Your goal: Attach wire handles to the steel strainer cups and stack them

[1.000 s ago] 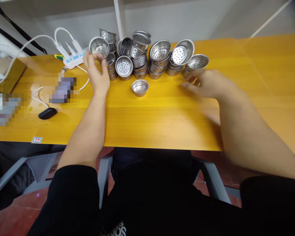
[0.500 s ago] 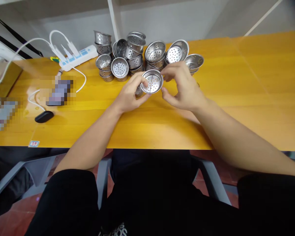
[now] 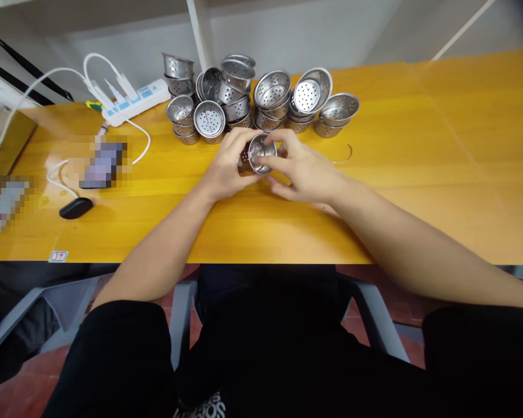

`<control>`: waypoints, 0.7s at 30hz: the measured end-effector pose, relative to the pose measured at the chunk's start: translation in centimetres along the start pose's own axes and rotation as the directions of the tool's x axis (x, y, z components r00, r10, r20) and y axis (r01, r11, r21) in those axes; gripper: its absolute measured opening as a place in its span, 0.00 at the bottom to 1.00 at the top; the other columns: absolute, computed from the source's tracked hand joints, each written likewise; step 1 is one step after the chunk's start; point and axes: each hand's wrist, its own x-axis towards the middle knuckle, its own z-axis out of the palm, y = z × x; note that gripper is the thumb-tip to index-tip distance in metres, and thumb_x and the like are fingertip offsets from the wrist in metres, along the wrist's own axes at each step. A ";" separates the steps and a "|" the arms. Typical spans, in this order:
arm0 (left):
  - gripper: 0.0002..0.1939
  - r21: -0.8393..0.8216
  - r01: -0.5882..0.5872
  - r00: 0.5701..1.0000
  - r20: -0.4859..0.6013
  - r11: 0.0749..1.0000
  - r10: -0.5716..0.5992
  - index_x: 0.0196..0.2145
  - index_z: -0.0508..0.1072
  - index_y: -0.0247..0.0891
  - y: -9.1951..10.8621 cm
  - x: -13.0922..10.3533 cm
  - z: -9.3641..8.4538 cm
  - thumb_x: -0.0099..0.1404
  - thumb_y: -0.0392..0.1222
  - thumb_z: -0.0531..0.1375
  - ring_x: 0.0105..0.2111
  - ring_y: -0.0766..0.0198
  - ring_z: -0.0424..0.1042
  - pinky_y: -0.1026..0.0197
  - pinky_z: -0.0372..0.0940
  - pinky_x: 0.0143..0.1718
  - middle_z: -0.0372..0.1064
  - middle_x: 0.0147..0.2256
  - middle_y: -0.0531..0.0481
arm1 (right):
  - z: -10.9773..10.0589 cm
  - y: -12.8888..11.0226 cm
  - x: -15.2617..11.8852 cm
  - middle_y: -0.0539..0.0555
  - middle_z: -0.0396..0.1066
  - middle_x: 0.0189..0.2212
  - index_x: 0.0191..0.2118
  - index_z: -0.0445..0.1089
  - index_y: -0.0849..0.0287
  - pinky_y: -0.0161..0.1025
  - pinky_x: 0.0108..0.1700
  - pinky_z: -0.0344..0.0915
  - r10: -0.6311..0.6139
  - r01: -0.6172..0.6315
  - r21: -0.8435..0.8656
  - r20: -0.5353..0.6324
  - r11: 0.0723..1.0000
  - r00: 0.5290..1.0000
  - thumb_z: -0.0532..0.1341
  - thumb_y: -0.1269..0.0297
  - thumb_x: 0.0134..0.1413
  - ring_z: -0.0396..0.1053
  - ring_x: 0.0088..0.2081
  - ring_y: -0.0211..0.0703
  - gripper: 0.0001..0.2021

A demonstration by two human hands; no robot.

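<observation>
My left hand (image 3: 226,165) is closed around a small perforated metal cup (image 3: 265,164), fingers above and thumb below. The cup is tipped so that its mouth faces right and towards me. My right hand (image 3: 303,165) is at the mouth, with fingertips reaching inside and the thumb by the lower rim. Fingers hide part of the cup's inside. Just behind my hands, a similar cup (image 3: 210,119) leans with its holed base showing. On the table to the right lies a thin curved wire (image 3: 348,154).
Several stacks of perforated cups (image 3: 272,93) stand along the back of the table. Behind on the left are a white power strip (image 3: 143,98) and cables. A blurred phone-like object (image 3: 104,165) and a black oval object (image 3: 76,208) lie at left. The table edge is near me.
The cup has turned from facing up to facing right, and shifted slightly left and down. My right hand has moved left, its fingers now in the cup's mouth.
</observation>
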 end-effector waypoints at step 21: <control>0.54 -0.012 -0.013 1.000 0.004 1.000 0.013 0.81 0.74 0.56 -1.2 0.5 0.6 0.73 0.89 0.75 0.89 0.25 0.68 0.18 0.65 0.93 0.74 0.79 0.34 | 0.3 1.8 0.1 0.64 0.78 0.75 0.67 0.82 0.37 0.89 0.88 0.67 0.131 -0.109 0.164 -0.132 0.980 0.983 0.70 0.22 0.78 0.71 0.81 0.87 0.30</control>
